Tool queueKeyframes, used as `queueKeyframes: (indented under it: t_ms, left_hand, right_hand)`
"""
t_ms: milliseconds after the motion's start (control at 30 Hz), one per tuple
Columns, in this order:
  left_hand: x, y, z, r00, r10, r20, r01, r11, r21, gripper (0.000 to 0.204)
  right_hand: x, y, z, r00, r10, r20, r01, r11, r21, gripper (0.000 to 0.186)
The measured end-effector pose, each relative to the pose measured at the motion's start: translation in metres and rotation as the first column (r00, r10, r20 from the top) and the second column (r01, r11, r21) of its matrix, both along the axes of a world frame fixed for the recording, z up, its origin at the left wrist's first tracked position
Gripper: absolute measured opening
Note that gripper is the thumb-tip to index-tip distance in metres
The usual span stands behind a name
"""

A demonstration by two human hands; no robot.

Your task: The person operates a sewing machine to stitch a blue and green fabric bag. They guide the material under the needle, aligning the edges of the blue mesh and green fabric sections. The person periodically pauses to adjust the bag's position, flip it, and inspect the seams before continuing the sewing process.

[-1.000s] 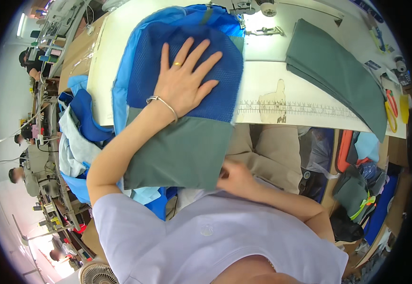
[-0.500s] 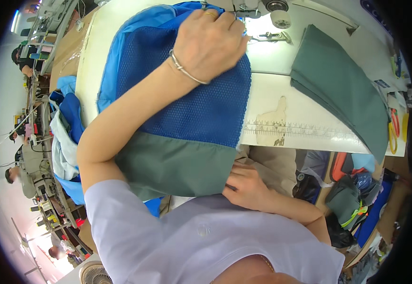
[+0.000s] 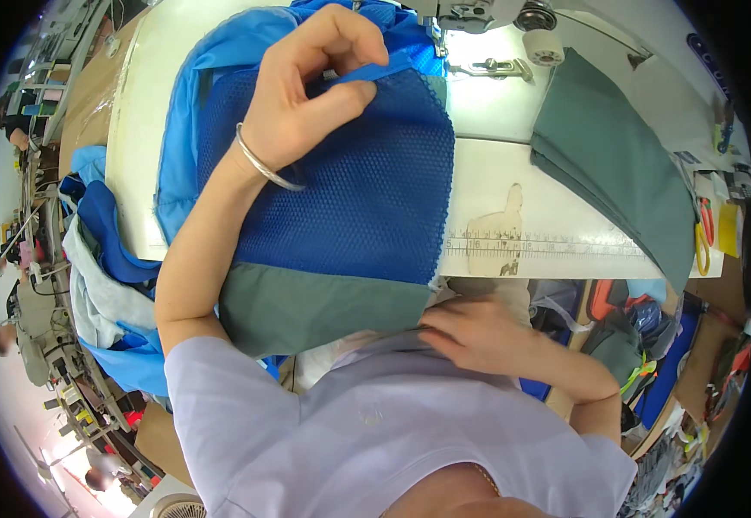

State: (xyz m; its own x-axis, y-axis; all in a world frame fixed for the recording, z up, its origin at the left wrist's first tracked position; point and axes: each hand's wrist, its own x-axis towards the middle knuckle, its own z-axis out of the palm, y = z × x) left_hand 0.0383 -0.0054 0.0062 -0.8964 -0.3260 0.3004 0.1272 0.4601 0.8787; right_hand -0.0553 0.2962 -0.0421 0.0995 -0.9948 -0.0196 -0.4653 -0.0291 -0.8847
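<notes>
My left hand (image 3: 310, 104), with a silver bangle at the wrist, is closed in a pinch. Its thumb and index finger grip the upper edge of a sewn fabric piece (image 3: 349, 190), which is blue mesh with a grey-green panel (image 3: 323, 306) along its near end. Bright blue cloth (image 3: 187, 138) lies bunched beside and behind the mesh. Just right of the pinch, the presser foot of a sewing machine (image 3: 438, 47) stands by the fabric's far edge. At the near right corner of the grey-green panel is my right hand (image 3: 487, 332), slightly blurred; its grip is unclear.
Folded grey-green cloth (image 3: 613, 155) lies on the right of the white machine table (image 3: 531, 194), which bears a printed ruler. Yellow-handled scissors (image 3: 702, 246) are at the right edge. Blue and pale garments (image 3: 112, 259) hang at left. Bags (image 3: 621, 345) sit lower right.
My left hand has moved left from near the needle and turned, now pinching the fabric edge. The fabric has shifted slightly toward me, and my right hand has shifted a little to the right.
</notes>
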Motion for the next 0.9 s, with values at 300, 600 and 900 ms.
queueKeyframes:
  t_ms: [300,600,900]
  left_hand:
    - [0.004,-0.025,-0.013,0.980,-0.131,-0.149,0.165,0.954,0.249,0.036]
    - [-0.004,0.006,0.005,0.998,-0.016,-0.061,-0.005,0.945,-0.328,0.034]
    - [-0.007,0.018,0.006,1.000,-0.017,-0.007,0.016,0.980,-0.197,0.039]
  right_hand:
    - [-0.091,-0.112,0.034,0.845,-0.340,-0.413,-0.058,0.709,-0.703,0.016]
    - [-0.091,-0.119,0.025,0.881,-0.109,-0.461,-0.168,0.838,-0.519,0.010]
    - [-0.097,-0.128,0.035,0.903,-0.374,0.213,0.423,0.859,-0.287,0.023]
